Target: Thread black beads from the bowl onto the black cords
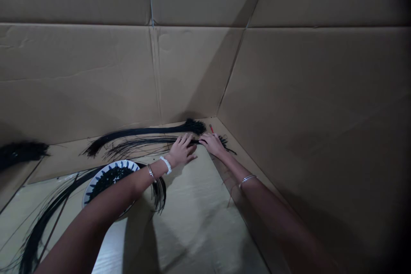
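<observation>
Spreading loose fingers, left hand (182, 150) lies at black strands (167, 139); whether right hand (212, 144) grips them, I cannot tell.

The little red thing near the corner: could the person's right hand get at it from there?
Probably yes: the red thing lies just beyond the right hand, with nothing visible between them, though that hand may first have to leave the dark strands at its fingers.

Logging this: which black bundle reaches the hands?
The sparse fanned bundle, at left hand and right hand. The tight bundle lies behind; the curved bundle passes the plate; another is leftmost.
</observation>
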